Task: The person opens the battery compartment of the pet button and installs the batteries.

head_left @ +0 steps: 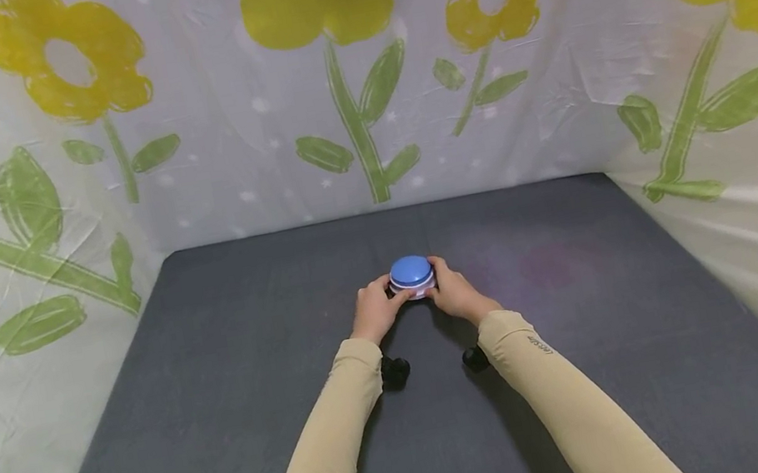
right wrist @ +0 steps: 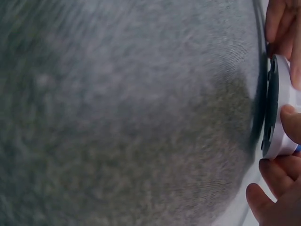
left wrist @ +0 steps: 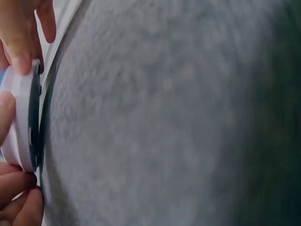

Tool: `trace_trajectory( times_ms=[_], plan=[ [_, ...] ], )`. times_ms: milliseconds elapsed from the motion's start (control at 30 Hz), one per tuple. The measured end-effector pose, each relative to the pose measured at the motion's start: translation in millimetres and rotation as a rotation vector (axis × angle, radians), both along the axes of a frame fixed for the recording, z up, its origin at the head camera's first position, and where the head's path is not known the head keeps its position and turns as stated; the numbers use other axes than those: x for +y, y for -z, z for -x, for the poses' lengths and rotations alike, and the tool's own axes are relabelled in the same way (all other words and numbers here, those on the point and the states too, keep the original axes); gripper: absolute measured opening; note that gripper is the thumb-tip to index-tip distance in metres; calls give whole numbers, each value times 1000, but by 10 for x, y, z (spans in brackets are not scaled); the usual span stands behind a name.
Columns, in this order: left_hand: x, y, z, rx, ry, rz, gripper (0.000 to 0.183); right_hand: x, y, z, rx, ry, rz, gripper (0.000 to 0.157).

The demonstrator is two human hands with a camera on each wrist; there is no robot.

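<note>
A round push button (head_left: 411, 271) with a blue dome and a white base is held between both hands over the dark table. My left hand (head_left: 373, 311) grips its left side, thumb on the front of the base. From the right, my right hand (head_left: 459, 293) holds the opposite side in the same way. In the left wrist view the white base (left wrist: 18, 122) shows side-on with its dark underside. The right wrist view also shows the white base (right wrist: 282, 132) between the fingers. Whether the underside touches the table cannot be told.
The dark grey table (head_left: 249, 318) stretches out on all sides of the hands. A white cloth (head_left: 218, 146) printed with yellow flowers hangs behind it and along both sides. Black wrist devices (head_left: 394, 371) sit beneath the beige sleeves.
</note>
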State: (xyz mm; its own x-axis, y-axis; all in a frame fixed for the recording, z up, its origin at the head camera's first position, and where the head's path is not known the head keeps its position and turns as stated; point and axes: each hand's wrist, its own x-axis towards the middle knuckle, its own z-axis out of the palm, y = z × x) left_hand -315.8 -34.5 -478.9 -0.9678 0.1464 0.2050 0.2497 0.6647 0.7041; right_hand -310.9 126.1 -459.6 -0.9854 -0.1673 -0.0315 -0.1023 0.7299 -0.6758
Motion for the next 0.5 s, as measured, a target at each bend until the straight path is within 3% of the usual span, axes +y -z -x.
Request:
trace_trajectory(
  times_ms=[300, 500],
  plan=[
    [82, 5, -32, -5, -19, 112, 52, 55, 23, -20, -26, -19, -25, 63],
    [-25, -32, -7, -82, 69, 158, 54, 241, -41, -4, -9, -110, -24, 66]
  ],
)
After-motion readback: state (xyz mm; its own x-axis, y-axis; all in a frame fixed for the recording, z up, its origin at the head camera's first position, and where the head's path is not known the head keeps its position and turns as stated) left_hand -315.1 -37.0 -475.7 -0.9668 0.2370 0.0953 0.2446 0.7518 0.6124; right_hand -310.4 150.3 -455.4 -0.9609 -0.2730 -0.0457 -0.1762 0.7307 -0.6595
